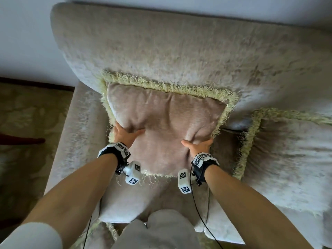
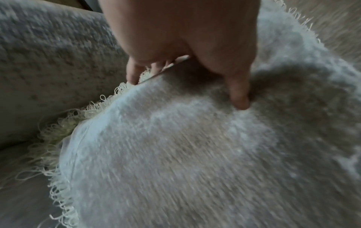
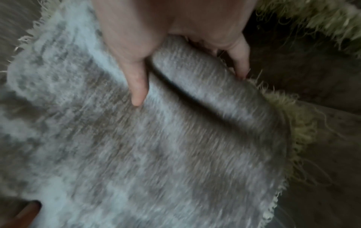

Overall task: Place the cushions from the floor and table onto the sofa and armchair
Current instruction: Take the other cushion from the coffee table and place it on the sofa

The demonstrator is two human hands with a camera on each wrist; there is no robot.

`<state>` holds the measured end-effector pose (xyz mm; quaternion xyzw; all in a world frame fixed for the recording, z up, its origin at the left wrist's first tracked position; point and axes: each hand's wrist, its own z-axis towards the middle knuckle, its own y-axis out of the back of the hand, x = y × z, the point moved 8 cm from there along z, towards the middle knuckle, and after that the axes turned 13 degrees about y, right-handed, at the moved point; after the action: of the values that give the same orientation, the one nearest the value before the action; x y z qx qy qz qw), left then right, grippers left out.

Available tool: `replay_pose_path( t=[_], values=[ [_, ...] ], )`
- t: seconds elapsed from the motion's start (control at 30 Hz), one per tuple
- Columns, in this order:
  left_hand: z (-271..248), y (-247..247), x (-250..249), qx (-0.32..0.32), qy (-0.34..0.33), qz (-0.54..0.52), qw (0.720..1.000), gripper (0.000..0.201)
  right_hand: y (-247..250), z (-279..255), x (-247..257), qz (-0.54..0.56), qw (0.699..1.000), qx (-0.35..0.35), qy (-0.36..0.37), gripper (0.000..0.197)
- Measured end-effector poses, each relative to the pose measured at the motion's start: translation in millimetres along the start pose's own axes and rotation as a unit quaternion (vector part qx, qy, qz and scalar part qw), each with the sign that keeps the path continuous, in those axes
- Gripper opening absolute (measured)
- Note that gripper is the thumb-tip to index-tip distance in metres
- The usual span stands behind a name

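Cushions, two counted, both beige velvet edged with pale yellow fringe. The first cushion is propped on the seat of the sofa against its backrest, close to the armrest on the left; its top fringe is pressed into the backrest and its lower edge hangs toward the seat front. The second cushion is laid on the seat to the right, its fringed left edge just beside the first, a narrow dark gap being left between them. Hands, two counted. The first cushion's left side is gripped by the left hand, thumb pressed into the front face and fingers wrapped behind the fringed edge. Its right side is gripped by the right hand, thumb on the front, fingers curled round the edge, a fold of fabric being pinched up between them. Wrist units with black-and-white markers, two counted, one per wrist, cables trailing down. Patterned carpet is seen left of the armrest. Bare seat is left in front of the first cushion.
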<state>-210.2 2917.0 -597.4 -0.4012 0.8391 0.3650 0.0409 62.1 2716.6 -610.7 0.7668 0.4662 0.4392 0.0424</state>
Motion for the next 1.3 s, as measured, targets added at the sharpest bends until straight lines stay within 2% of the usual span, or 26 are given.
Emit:
replay_pose_path(
  t=[0.13,0.3,0.4,0.53,0.67,0.73,0.8,1.0,1.13,1.3],
  values=[
    [-0.8,-5.8,-2.5,0.004,0.043,0.038,0.998,0.129,6.8,8.5,12.5,-0.067,0.998,0.006,-0.002,0.125],
    [-5.5,9.7,-4.9,-0.025,0.034,0.062,0.997,0.126,9.9,3.6,30.8,-0.096,0.995,-0.022,0.014,0.122],
    [-19.0,26.2,-3.9,-0.043,0.021,0.057,0.997,0.117,10.0,-5.6,45.2,-0.12,0.992,-0.037,0.034,0.123],
    [-39.5,55.4,-0.4,-0.06,-0.044,0.032,0.997,0.106,-0.5,-23.1,76.4,-0.109,0.989,-0.02,0.094,0.116],
    [-67.4,96.9,6.0,-0.113,-0.114,0.003,0.987,0.08,-25.6,-48.5,108.3,-0.109,0.982,0.036,0.151,0.106],
    [-80.1,117.9,13.0,-0.134,-0.132,0.004,0.982,0.073,-45.0,-64.0,125.3,-0.109,0.971,0.074,0.198,0.1],
    [-86.2,139.7,27.1,-0.152,-0.121,0.001,0.981,0.074,-66.0,-86.4,145.9,-0.11,0.954,0.12,0.253,0.091],
    [-108.5,213.6,93.4,-0.227,-0.098,-0.059,0.967,0.072,-138.1,-178.9,185.7,-0.172,0.874,0.229,0.393,0.069],
    [-131.8,260.3,157.2,-0.284,-0.078,-0.091,0.951,0.069,-181.0,-250.2,187.2,-0.205,0.812,0.267,0.476,0.06],
    [-166.1,305.4,252.0,-0.334,-0.039,-0.105,0.936,0.07,-227.8,-352.9,170.5,-0.216,0.759,0.318,0.526,0.059]
  ],
)
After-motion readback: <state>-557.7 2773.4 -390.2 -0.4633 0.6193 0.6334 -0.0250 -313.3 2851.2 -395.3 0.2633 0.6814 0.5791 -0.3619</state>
